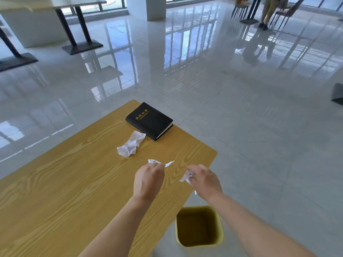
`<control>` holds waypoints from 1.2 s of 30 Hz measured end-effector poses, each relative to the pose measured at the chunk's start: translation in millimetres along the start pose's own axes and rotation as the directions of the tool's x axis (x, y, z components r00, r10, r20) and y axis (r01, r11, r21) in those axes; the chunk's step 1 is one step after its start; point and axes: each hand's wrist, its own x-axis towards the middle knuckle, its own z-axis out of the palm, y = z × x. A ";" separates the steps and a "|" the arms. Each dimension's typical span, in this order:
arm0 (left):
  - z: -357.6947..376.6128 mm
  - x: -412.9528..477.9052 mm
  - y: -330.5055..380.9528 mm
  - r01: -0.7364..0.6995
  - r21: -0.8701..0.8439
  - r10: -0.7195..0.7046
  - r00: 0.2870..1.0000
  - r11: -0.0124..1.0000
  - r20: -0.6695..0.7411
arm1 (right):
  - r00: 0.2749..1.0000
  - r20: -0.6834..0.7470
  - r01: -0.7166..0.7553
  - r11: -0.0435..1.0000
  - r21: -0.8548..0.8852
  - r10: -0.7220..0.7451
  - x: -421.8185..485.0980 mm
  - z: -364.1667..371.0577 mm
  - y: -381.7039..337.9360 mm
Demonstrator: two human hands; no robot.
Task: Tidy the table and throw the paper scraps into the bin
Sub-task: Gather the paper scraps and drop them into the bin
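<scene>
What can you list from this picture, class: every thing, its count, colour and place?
table: one, yellow wood, under the hands
notebook: one, black with gold lettering, table's far end
crumpled paper: one, white, on table near notebook
left scrap: one, white, pinched over the table
right scrap: one, white, gripped near table's right edge
bin: one, yellow, on floor beside table
far table: one, pale top, dark legs, back left
chairs: several, dark, back right
person: one, standing by the chairs
left hand: one, pinches left scrap
right hand: one, grips right scrap
</scene>
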 end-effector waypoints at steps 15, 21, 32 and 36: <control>40.7 -100.1 151.7 0.077 -0.092 -0.076 0.997 0.993 0.013 | 0.998 -0.044 0.037 0.998 0.058 -0.035 -95.1 -24.2 121.0; 83.0 -128.1 158.2 0.038 -0.137 -0.025 0.996 0.990 0.091 | 0.997 -0.004 -0.074 0.995 0.062 0.074 -123.9 -8.2 151.5; 242.6 -163.0 94.6 0.119 -0.082 -0.086 0.940 0.990 0.331 | 0.925 0.263 -0.302 0.951 0.072 0.274 -123.8 146.9 235.2; 312.4 -163.2 77.0 0.161 -0.005 -0.148 0.917 0.987 0.370 | 0.896 0.347 -0.326 0.941 0.092 0.276 -100.1 212.6 273.3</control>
